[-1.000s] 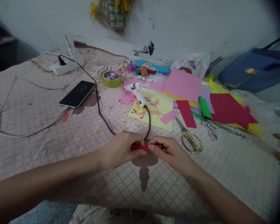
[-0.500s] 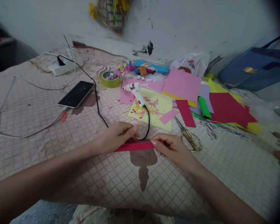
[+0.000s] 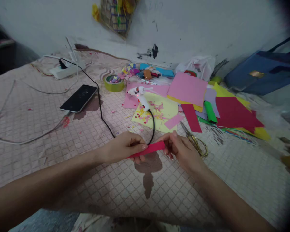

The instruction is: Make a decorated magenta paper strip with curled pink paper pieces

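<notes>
A narrow red strip is pinched between the thumb and fingers of my left hand, a little above the tablecloth. My right hand is at the strip's right end, its fingers apart and its thumb raised; the index finger is close behind the strip. Beyond my hands a white glue gun lies on pale yellow paper strewn with small scraps. Gold-handled scissors rest just past my right hand.
A phone with a cable lies at the left, near a power strip. A tape roll stands behind. Coloured papers and white string spread on the right. The glue gun's black cord runs behind my left hand.
The strip has been lifted and tilted, with my left thumb now on top of it. My right hand has loosened its pinch at the right end and its fingers have spread.
</notes>
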The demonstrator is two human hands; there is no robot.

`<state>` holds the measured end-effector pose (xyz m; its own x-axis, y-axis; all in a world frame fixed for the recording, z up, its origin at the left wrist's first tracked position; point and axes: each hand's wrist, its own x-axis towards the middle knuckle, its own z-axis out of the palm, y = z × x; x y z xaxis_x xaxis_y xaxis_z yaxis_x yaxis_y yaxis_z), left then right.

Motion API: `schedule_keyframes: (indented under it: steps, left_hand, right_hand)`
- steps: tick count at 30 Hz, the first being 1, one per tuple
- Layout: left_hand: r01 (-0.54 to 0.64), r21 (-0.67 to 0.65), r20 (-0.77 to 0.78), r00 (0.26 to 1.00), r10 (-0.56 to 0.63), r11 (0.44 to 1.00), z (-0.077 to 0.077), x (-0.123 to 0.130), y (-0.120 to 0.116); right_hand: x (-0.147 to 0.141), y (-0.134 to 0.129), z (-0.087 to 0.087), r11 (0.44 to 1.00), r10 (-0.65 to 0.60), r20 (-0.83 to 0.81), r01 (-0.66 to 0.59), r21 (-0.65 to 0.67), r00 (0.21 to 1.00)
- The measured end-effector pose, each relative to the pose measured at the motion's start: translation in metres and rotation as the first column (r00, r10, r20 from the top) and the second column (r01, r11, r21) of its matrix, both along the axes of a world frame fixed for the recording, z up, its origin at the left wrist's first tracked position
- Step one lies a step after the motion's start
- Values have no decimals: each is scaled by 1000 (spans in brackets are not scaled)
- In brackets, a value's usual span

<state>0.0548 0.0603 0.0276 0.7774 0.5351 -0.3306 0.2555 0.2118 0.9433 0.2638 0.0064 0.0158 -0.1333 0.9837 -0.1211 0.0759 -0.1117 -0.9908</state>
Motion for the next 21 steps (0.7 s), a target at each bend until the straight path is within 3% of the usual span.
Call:
schedule_keyframes:
  steps: [5, 11, 16, 18, 21]
  left_hand:
    - [-35, -66, -4, 999, 35, 997, -2, 1, 2]
    - [-241, -61, 40, 969, 243, 969, -2, -3, 10]
    - [-312, 120, 71, 950, 306, 942, 2, -8, 16]
    - [-264, 167, 33, 964, 262, 950, 3, -9, 15]
    - [-86, 248, -48, 994, 101, 965, 3, -8, 9]
  right_hand:
    - [-4, 0, 1, 996, 90, 38, -90, -2, 995]
    - [-4, -1, 3, 998, 32, 117, -38, 50, 993]
    - [1, 0, 3, 996, 27, 130, -37, 78, 991]
    - [0, 0, 4, 994, 30, 154, -46, 96, 988]
    - [-4, -1, 6, 990, 36, 215, -64, 124, 976]
